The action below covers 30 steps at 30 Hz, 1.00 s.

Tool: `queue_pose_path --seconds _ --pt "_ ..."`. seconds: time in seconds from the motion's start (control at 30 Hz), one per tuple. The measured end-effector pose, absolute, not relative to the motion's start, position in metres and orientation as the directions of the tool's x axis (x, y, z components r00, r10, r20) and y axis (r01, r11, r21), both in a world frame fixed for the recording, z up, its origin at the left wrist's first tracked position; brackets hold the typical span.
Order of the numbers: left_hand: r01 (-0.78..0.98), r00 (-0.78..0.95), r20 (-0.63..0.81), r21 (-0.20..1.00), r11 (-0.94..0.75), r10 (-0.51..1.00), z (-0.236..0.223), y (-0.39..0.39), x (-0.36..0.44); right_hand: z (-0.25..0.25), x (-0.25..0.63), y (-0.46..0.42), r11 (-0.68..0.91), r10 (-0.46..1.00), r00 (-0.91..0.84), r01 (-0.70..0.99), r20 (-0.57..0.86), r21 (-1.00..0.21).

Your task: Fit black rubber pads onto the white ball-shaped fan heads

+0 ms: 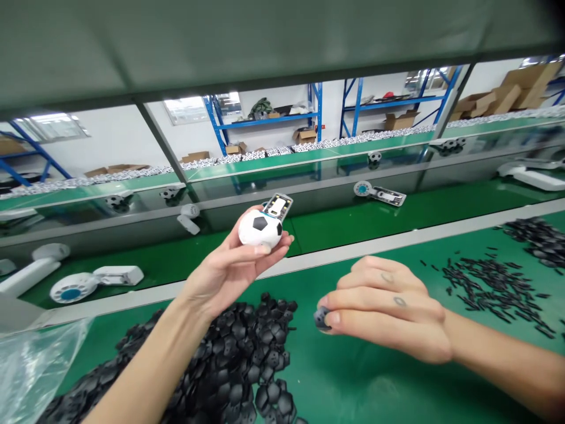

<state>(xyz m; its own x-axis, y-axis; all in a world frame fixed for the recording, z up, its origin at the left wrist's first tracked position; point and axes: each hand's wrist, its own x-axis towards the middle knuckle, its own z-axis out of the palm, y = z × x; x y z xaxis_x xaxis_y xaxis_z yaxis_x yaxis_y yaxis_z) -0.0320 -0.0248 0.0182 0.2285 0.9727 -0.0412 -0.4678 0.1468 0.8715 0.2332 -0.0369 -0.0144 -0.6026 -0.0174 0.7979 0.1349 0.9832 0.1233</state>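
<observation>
My left hand (233,265) grips a white soccer-ball-shaped housing (251,235) with black patches. From its far side juts a rectangular part (278,206) with an open face and small inner pieces. Lower and to the right, my right hand (384,306) pinches a small black pentagon-like plastic piece (322,318) between thumb and fingers, apart from the ball. Beneath my left forearm spreads a heap of similar black pieces (238,347) on the green work surface (344,377).
Thin black strips (489,285) and another black pile (538,238) lie at right. A clear plastic bag (39,359) sits at lower left. Beyond a pale rail (318,259), white units (75,287) rest on a green belt (326,229). An overhead panel (282,47) crosses the top.
</observation>
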Motion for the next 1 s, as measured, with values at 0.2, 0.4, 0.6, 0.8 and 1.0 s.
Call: queue_pose_path --seconds 0.2,0.4,0.6,0.8,1.0 --pt "-0.512 0.08 0.01 0.858 0.032 0.997 0.007 -0.019 -0.026 -0.027 0.221 -0.033 0.998 0.044 -0.466 0.061 0.883 -0.017" --pt "-0.301 0.18 0.128 0.951 -0.069 0.975 -0.008 -0.024 -0.02 -0.033 0.206 -0.034 0.909 0.392 -0.221 -0.06 0.893 -0.413" --pt "-0.031 0.263 0.181 0.983 -0.18 0.948 -0.015 -0.038 -0.01 -0.024 0.199 -0.042 0.533 0.788 -0.239 -0.198 0.568 -0.823" --pt "0.05 0.23 0.275 0.955 -0.293 0.934 -0.02 -0.051 0.002 -0.027 0.191 -0.041 0.161 0.882 -0.354 -0.396 0.312 -0.904" --pt "0.147 0.137 0.402 0.896 -0.42 0.905 -0.028 -0.06 0.009 -0.028 0.19 -0.043 0.118 0.889 -0.344 -0.465 0.301 -0.878"
